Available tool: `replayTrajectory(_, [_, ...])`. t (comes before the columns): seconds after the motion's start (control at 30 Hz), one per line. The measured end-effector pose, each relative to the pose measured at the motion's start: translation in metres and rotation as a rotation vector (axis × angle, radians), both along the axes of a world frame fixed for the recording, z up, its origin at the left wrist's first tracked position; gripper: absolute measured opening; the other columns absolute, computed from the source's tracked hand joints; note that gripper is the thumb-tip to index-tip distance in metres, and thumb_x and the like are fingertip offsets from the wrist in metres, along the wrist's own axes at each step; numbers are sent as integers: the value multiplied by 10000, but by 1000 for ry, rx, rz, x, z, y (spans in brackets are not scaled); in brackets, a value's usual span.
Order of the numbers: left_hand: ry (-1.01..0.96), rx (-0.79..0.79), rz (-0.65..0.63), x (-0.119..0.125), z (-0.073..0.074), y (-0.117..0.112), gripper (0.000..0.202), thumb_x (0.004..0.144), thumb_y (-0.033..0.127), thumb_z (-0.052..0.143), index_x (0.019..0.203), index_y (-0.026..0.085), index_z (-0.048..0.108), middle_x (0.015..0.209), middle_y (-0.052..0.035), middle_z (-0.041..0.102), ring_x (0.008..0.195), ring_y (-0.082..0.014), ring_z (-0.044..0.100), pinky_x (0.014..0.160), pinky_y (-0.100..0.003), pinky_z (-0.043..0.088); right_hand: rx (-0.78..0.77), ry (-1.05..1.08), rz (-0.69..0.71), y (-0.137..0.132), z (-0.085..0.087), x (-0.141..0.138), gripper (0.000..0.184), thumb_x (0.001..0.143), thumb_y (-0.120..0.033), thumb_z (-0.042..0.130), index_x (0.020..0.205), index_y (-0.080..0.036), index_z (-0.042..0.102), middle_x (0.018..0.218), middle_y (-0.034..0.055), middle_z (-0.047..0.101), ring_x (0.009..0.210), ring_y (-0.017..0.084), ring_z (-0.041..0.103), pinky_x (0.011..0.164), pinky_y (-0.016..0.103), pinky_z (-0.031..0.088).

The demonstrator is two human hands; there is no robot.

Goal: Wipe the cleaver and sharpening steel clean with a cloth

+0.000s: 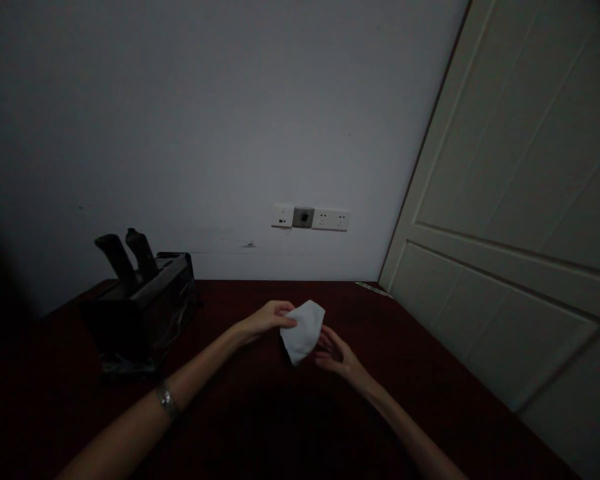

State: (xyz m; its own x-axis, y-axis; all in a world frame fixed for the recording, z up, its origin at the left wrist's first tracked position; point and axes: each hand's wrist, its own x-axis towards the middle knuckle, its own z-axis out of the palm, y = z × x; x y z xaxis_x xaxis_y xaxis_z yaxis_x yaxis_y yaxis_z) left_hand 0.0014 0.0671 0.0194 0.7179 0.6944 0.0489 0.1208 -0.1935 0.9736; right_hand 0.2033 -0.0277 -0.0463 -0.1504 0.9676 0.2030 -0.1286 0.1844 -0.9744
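Note:
A small white folded cloth (pixel 304 331) is held up above the dark red table, tilted, with one corner pointing down. My left hand (pixel 270 320) grips its left edge, thumb on the near face and fingers behind. To the right of the cloth is my right hand (pixel 337 353), its fingers curved and the thumb apart from them. Its fingertips are close to the cloth's right edge; whether they touch it I cannot tell. Part of the fingers behind the cloth is hidden.
On the left of the table (pixel 260 400) stands a dark box (pixel 145 307) with two dark upright handles. A thin flat strip (pixel 374 289) lies at the back right corner. Sockets (pixel 310 218) sit on the wall behind, and a white panelled door (pixel 505 267) borders the right side.

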Motion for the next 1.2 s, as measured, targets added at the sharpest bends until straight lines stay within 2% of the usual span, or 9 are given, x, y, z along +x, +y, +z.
replayTrajectory(0.13, [-240, -170, 59, 15, -13, 0, 402, 581, 281, 724, 914, 129, 558, 753, -9, 606, 649, -105, 550, 615, -212, 388, -28, 125, -26, 2, 6, -8, 536, 614, -342, 744, 1086, -207, 527, 938, 64, 658, 884, 224, 610, 838, 387, 415])
replayTrajectory(0.3, [-228, -91, 70, 32, -23, 3, 486, 529, 240, 764, 973, 134, 596, 899, -55, 648, 811, -165, 585, 735, -264, 430, 2, 51, -246, 13, 10, -4, 383, 642, -414, 707, 915, -169, 592, 702, 21, 636, 712, 202, 596, 703, 325, 435])
replayTrajectory(0.53, [-87, 313, 260, 44, -13, -3, 242, 719, 343, 624, 845, 147, 688, 870, -60, 640, 843, -176, 574, 780, -276, 431, 1, 139, -91, 11, 19, 6, 249, 728, -414, 603, 718, -170, 646, 854, 54, 636, 818, 221, 577, 741, 336, 435])
replayTrajectory(0.67, [-197, 220, 151, 53, -12, -9, 305, 710, 374, 630, 878, 124, 681, 888, -73, 651, 833, -180, 587, 768, -278, 442, -131, 410, -38, 13, 16, 2, 203, 737, -308, 568, 911, -219, 625, 960, 51, 637, 909, 226, 580, 767, 361, 443])
replayTrajectory(0.73, [-251, 122, 126, 58, -13, -10, 344, 694, 384, 644, 905, 113, 668, 908, -82, 664, 835, -188, 597, 774, -289, 446, -145, 407, -72, 16, 14, 1, 422, 662, -189, 605, 1075, -259, 556, 1006, 36, 636, 909, 219, 585, 746, 337, 446])
replayTrajectory(0.87, [-265, 28, 118, 64, -12, -8, 372, 657, 378, 672, 904, 100, 657, 874, -86, 681, 787, -191, 615, 755, -300, 454, -48, 237, -63, 22, 9, 9, 654, 571, -127, 651, 1187, -273, 484, 1057, 29, 628, 936, 228, 574, 783, 338, 435])
replayTrajectory(1.0, [-207, 26, 124, 67, -2, -5, 299, 639, 291, 676, 873, 106, 653, 844, -74, 682, 779, -190, 620, 729, -292, 463, 46, -121, -53, 29, 8, 40, 322, 628, -251, 675, 942, -189, 636, 848, 26, 641, 827, 220, 575, 792, 370, 426])
replayTrajectory(1.1, [-160, 191, 153, 74, 8, -7, 189, 669, 188, 614, 844, 127, 654, 854, -61, 675, 809, -185, 615, 744, -282, 464, 207, -482, -152, 28, 16, 74, 130, 693, -297, 626, 710, -170, 650, 797, 36, 585, 799, 204, 547, 774, 351, 428])
replayTrajectory(1.2, [-164, 487, 126, 89, 4, -17, 183, 708, 114, 526, 837, 155, 649, 961, -66, 653, 922, -179, 587, 838, -288, 438, 403, -746, -356, 13, 27, 110, 84, 733, -233, 561, 766, -189, 625, 1029, 80, 533, 1011, 230, 496, 881, 368, 391])
